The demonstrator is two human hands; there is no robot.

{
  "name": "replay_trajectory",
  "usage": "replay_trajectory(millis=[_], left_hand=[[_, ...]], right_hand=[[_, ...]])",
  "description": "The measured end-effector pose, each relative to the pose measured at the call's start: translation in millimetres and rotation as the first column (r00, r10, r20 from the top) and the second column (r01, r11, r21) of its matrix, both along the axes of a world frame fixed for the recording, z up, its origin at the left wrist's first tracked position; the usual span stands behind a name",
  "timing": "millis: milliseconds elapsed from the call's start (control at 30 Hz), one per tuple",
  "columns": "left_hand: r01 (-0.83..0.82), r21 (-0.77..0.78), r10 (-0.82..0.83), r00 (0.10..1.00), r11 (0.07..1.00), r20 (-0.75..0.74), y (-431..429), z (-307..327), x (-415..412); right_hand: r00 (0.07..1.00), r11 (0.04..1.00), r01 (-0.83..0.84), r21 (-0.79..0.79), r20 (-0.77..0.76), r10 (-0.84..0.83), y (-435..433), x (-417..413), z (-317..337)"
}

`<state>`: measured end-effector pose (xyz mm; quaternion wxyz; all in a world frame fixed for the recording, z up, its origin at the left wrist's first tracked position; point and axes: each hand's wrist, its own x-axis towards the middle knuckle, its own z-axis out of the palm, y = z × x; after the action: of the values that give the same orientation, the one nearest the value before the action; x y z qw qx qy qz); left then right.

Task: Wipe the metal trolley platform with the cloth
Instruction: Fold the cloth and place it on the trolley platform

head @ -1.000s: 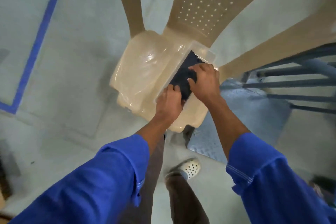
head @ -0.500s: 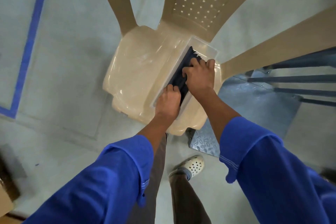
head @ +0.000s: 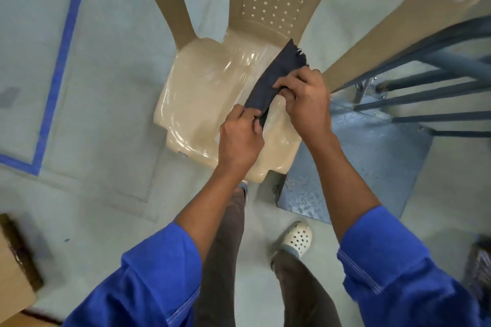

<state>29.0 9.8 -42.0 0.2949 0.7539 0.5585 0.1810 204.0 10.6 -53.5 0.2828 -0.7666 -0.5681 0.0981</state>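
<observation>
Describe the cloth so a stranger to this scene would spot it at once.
Start at the beige plastic chair in the middle of the floor. Above the right side of its seat, both hands hold a dark strip: the left hand pinches the near end, the right hand grips further up. That is the cloth, the only dark navy fabric there, frayed at its far end.

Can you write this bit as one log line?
left hand: holds cloth | right hand: holds cloth | cloth: above chair | trolley: not touched

Dark cloth (head: 268, 85) stretched above the seat; grey patterned metal trolley platform (head: 372, 156) bare.
</observation>
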Motion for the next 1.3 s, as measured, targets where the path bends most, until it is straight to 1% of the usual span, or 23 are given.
replay_trajectory(millis=[67, 200, 367, 433, 500, 633, 800, 933, 1067, 1133, 1167, 1233, 1300], left_hand=[[-0.002, 0.056, 0.000, 0.999, 0.998, 0.036, -15.1, 23.8, 3.4], [0.008, 0.106, -0.015, 0.998, 0.994, 0.063, -58.6, 64.6, 15.5], [0.071, 0.084, -0.080, 0.991, 0.994, 0.107, -138.4, 84.8, 48.9], [0.115, 0.071, -0.121, 0.988, 0.991, 0.099, -169.9, 78.6, 65.6], [0.154, 0.035, -0.157, 0.983, 0.987, 0.095, -200.1, 62.4, 80.0], [0.226, -0.026, -0.225, 0.974, 0.974, 0.037, -253.2, 0.1, 104.4], [0.275, -0.081, -0.277, 0.961, 0.958, -0.010, -296.1, -119.1, 117.2], [0.288, -0.104, -0.292, 0.956, 0.952, -0.023, -311.5, -202.2, 124.7], [0.242, -0.135, -0.252, 0.965, 0.961, -0.065, -320.5, -272.5, 129.9], [0.262, -0.172, -0.279, 0.957, 0.950, -0.084, -328.3, -303.3, 131.2], [0.280, -0.209, -0.303, 0.949, 0.937, -0.090, -330.8, -312.1, 130.4], [0.323, -0.282, -0.360, 0.928, 0.903, -0.090, -334.4, -327.3, 127.7], [0.360, -0.309, -0.401, 0.913, 0.880, -0.080, -335.2, -327.4, 121.2]], right_hand=[[0.998, 0.994, 0.051, 0.094, -0.049, -0.046, -19.0, -0.4, 24.5], [0.991, 0.981, 0.105, 0.162, -0.099, -0.090, -67.9, 7.0, 70.0], [0.993, 0.978, 0.105, 0.182, -0.072, -0.093, -150.9, 41.6, 95.5], [0.994, 0.981, 0.104, 0.166, -0.061, -0.095, -184.0, 58.4, 92.3], [0.994, 0.988, 0.102, 0.115, -0.053, -0.097, -216.4, 75.8, 78.0], [0.991, 0.992, 0.127, -0.026, -0.042, -0.128, -275.5, 104.2, 15.8], [0.993, 0.988, 0.106, -0.115, -0.034, -0.111, -325.6, 121.3, -106.6], [0.994, 0.983, 0.111, -0.145, 0.006, -0.111, -337.8, 124.5, -200.1], [0.995, 0.980, 0.086, -0.179, 0.058, -0.076, -337.1, 124.8, -270.2], [0.996, 0.968, 0.070, -0.243, 0.071, -0.054, -340.2, 125.1, -300.8], [0.998, 0.951, 0.045, -0.305, 0.050, -0.031, -343.1, 124.0, -310.1], [0.999, 0.899, -0.031, -0.437, -0.042, 0.013, -353.4, 121.1, -325.8], [0.992, 0.863, -0.082, -0.498, -0.127, 0.021, -367.8, 116.5, -325.6]])
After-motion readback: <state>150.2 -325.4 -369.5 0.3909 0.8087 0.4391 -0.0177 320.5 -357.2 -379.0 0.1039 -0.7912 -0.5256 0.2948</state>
